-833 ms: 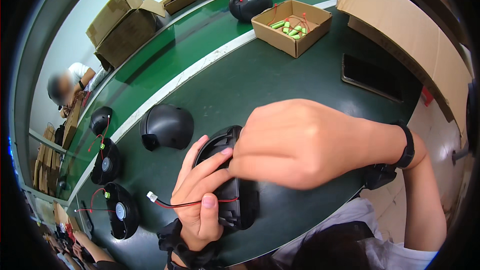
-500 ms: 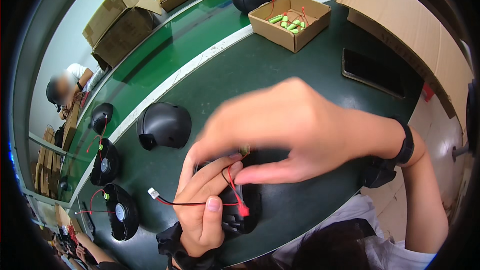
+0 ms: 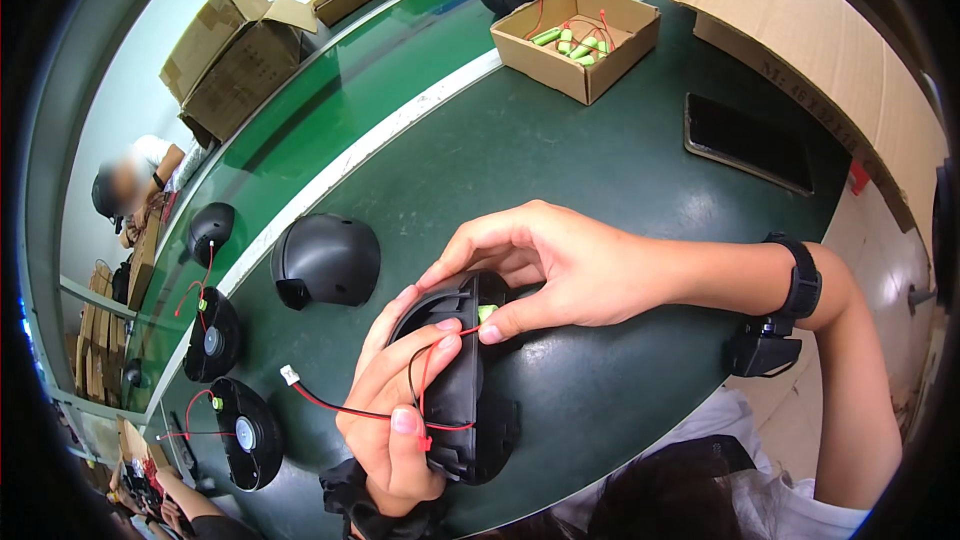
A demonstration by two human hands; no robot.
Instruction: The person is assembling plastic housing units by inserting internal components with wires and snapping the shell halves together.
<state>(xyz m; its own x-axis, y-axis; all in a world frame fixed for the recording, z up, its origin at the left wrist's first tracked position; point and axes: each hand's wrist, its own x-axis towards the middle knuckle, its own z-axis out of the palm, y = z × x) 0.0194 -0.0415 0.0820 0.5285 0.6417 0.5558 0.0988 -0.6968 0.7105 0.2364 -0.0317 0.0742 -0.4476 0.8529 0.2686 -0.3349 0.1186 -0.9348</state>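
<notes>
My left hand (image 3: pixel 398 410) grips a black round fan housing (image 3: pixel 460 390) on edge near the table's front, thumb pinning its red and black wires (image 3: pixel 340 408), which end in a small white plug (image 3: pixel 290 375). My right hand (image 3: pixel 560 265) reaches over the housing's top and pinches a small green part (image 3: pixel 487 313) against its rim with thumb and forefinger. A black watch (image 3: pixel 800 280) sits on the right wrist. A black dome-shaped cover (image 3: pixel 325 260) lies just left of the hands.
An open cardboard box (image 3: pixel 580 35) with several green cells stands at the back. A dark phone (image 3: pixel 745 140) lies right of centre. Fan units (image 3: pixel 240 430) with wires line the green belt (image 3: pixel 400 50) at left. Large cartons (image 3: pixel 235 45) behind; another person (image 3: pixel 125 190) works far left.
My right hand has dropped from covering the housing to pinching the green part at its rim. The housing now stands more on edge in my left hand.
</notes>
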